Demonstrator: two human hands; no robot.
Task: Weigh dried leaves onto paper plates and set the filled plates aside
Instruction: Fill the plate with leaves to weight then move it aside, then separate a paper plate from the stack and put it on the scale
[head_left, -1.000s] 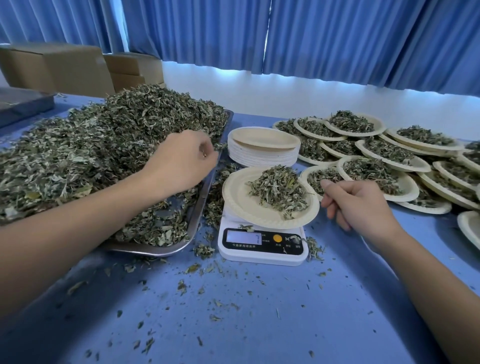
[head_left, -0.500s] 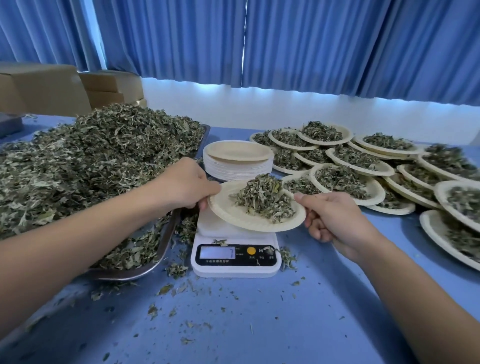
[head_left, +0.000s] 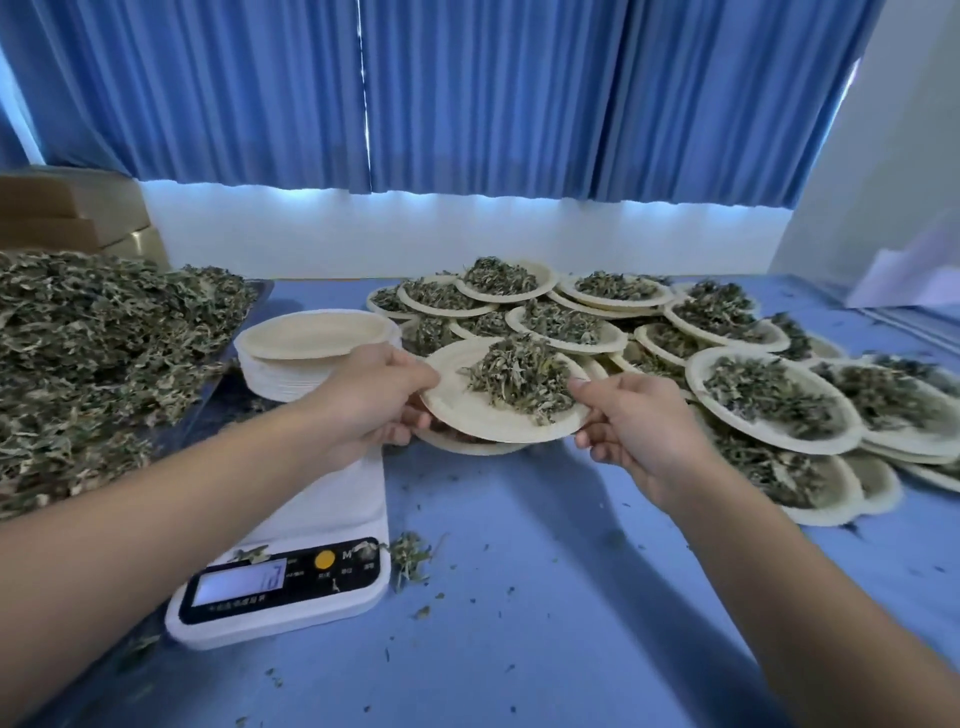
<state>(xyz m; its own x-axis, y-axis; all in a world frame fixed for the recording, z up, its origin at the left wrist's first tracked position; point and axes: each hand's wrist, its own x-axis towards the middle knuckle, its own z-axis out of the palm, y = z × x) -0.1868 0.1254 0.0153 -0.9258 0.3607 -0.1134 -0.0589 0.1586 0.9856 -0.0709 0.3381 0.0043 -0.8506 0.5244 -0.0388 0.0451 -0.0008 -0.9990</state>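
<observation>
Both hands, left hand (head_left: 371, 400) and right hand (head_left: 631, 421), pinch opposite rims of the filled plate (head_left: 498, 415), keeping it level so no leaves (head_left: 522, 376) spill, clear of the scale (head_left: 291, 582).

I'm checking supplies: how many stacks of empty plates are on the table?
1. The stack of empty plates stands beyond the scale, between the pile of loose leaves and the filled plates; more could lie outside the view.

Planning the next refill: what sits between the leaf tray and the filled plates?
A stack of empty paper plates, shown in the head view.
</observation>
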